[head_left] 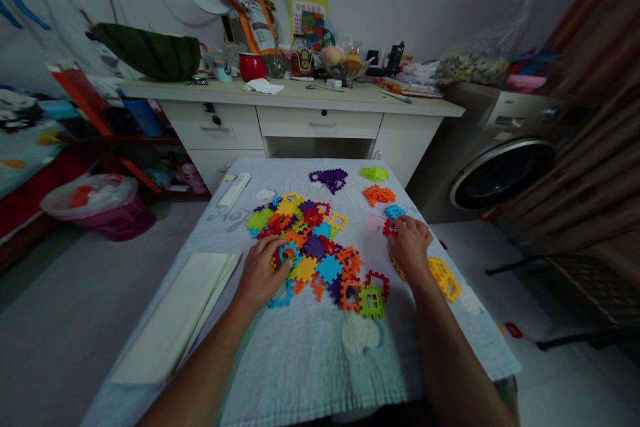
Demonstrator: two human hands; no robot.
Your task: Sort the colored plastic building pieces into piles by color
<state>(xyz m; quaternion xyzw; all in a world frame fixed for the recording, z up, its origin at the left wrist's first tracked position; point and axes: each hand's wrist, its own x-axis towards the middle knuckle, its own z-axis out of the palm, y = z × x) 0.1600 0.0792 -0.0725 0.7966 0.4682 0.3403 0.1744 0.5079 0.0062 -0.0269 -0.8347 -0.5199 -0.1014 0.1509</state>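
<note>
A heap of colourful toothed plastic tiles [313,240] lies in the middle of a small table covered with a pale cloth [310,353]. My left hand [261,272] rests on the heap's left edge, fingers curled over a blue and red tile. My right hand [411,245] lies palm down at the right, its fingertips on a red tile [389,228]. Sorted little piles sit beyond: purple tiles [329,178], green tiles [374,173], orange tiles [379,195], blue tiles [395,211]. Yellow tiles [445,277] lie beside my right wrist.
A white folded sheet [175,310] lies at the table's left and a white remote [234,189] at its far left corner. Behind stands a cluttered desk [295,97], a washing machine [500,160] to the right, a pink bin [97,203] to the left, a dark chair [580,287].
</note>
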